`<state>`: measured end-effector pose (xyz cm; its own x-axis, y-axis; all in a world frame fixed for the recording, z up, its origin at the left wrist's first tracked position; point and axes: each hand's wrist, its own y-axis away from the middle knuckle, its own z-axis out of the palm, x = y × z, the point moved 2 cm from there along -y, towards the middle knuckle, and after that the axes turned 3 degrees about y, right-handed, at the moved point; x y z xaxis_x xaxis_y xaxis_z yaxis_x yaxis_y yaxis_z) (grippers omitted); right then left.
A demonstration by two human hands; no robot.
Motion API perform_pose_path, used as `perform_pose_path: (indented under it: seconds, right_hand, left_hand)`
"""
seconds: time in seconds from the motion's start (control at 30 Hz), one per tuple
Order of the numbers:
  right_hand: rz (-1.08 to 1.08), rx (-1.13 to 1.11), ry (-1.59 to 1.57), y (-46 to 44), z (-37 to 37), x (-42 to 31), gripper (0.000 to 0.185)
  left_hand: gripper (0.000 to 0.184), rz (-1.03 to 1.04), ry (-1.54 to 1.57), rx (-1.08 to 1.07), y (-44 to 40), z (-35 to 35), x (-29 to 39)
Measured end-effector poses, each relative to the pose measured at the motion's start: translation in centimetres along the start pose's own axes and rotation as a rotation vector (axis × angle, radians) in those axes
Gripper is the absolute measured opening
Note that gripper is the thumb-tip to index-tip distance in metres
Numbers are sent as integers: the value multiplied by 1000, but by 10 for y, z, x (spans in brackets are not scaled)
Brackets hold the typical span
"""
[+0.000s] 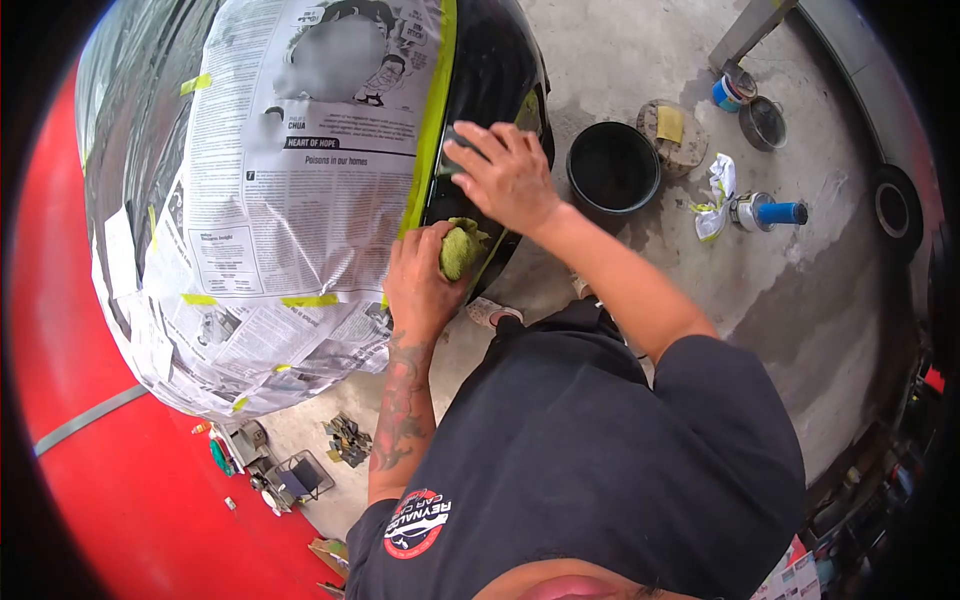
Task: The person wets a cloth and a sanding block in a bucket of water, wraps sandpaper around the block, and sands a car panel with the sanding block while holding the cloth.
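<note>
Newspaper (pixel 330 215) covers the upper left of the frame, edged by green tape (pixel 432 120). Just right of it, near the centre, the left hand (pixel 420 280) has its fingers grasping a green cloth (pixel 461 250) at the black panel (pixel 485 60). Above, the right hand (pixel 512 180) spreads its fingers over the panel; whether they hold anything, I cannot tell. Right of upper centre, a bucket (pixel 605 207) stands near a yellow pad (pixel 669 124).

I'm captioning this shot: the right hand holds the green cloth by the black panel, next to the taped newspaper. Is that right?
Not quite: the left hand holds the green cloth, as the head view shows. The rest stands: it is by the black panel, next to the taped newspaper.
</note>
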<state>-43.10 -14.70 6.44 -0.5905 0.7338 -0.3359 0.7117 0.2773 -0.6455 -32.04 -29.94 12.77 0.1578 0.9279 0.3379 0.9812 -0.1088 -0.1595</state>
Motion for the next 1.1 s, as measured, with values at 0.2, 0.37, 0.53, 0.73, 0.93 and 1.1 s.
perform_pose_path:
  seconds: [0.2, 0.37, 0.53, 0.73, 0.93, 1.1]
  right_hand:
    - [189, 140, 134, -96, 34, 96, 37]
    - [204, 70, 46, -26, 15, 15, 44]
    - [80, 83, -7, -2, 12, 12, 48]
    - [454, 252, 26, -77, 50, 115, 35]
    - [229, 167, -174, 47, 27, -26, 49]
    - [290, 275, -64, -13, 35, 39, 45]
  left_hand:
    - [54, -2, 4, -7, 2, -1, 1]
    - [54, -7, 13, -9, 0, 0, 1]
    - [57, 1, 31, -21, 0, 0, -1]
    - [59, -7, 23, -44, 2, -1, -1]
    - [63, 8, 31, -49, 0, 3, -3]
    - [64, 3, 27, -53, -1, 2, -3]
